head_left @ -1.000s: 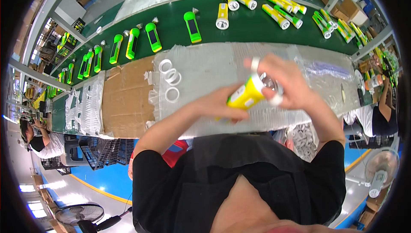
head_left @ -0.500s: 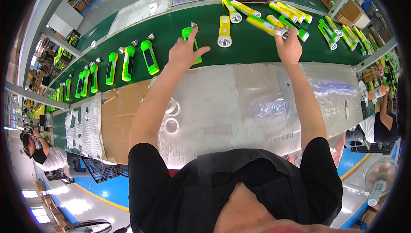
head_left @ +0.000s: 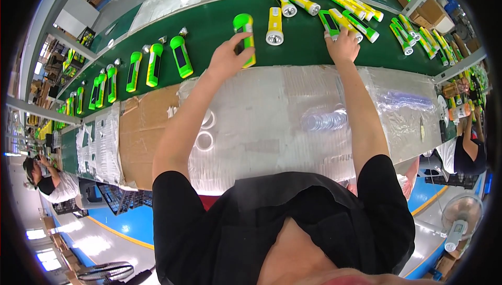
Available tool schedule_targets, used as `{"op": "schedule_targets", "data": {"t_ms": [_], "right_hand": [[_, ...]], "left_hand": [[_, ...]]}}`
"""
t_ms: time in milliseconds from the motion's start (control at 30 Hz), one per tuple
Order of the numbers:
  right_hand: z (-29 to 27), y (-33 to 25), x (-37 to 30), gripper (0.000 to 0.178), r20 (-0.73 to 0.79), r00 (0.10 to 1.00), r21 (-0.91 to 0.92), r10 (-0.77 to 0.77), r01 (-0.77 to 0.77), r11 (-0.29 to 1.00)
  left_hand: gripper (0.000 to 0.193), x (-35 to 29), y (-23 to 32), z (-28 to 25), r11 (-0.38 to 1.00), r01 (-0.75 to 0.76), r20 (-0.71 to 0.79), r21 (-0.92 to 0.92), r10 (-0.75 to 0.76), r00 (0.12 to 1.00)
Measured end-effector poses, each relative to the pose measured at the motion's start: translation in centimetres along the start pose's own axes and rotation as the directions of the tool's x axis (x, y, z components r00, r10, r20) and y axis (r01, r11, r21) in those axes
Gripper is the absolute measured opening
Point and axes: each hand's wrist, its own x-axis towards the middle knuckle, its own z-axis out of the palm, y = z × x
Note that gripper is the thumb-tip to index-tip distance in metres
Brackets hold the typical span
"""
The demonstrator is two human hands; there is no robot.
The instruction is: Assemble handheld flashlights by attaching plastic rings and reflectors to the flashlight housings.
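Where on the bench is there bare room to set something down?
The widest free patch is the plastic sheeting between the white rings and the stacked clear discs. The brown cardboard left of the left forearm also looks bare. It is crowded around the right hand, among the flashlights.

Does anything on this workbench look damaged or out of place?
Yes: the white covering toward the left end of the bench looks tattered, with green showing through its ragged gaps.

flashlight [head_left: 243,24]: green, yellow | bench [head_left: 209,36]: dark green | cardboard [head_left: 144,133]: brown | sleeve [head_left: 180,204]: black
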Motion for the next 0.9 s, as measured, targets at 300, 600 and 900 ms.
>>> {"op": "schedule_targets", "data": {"t_ms": [300,600,900], "right_hand": [[-16.5,-5.2,-13.9,0.047,0.581,0.651,0.671,-0.488,-0.723,-0.166],[-21.3,-2.2,-21.5,0.065,0.506,0.428,0.584,-0.749,-0.809,-0.069],[-23.1,-2.2,-23.8,0.058,0.500,0.552,0.740,-0.667,-0.673,-0.002]], "left_hand": [[0.048,-16.1,8.4,4.0,0.894,-0.431,0.125,-0.124,0.445,0.887],[0.038,-15.3,9.6,5.8,0.793,-0.482,-0.297,-0.373,0.390,0.871],[0.041,-18.7,11.1,4.7,0.755,-0.451,-0.066,-0.476,0.481,0.874]]}}
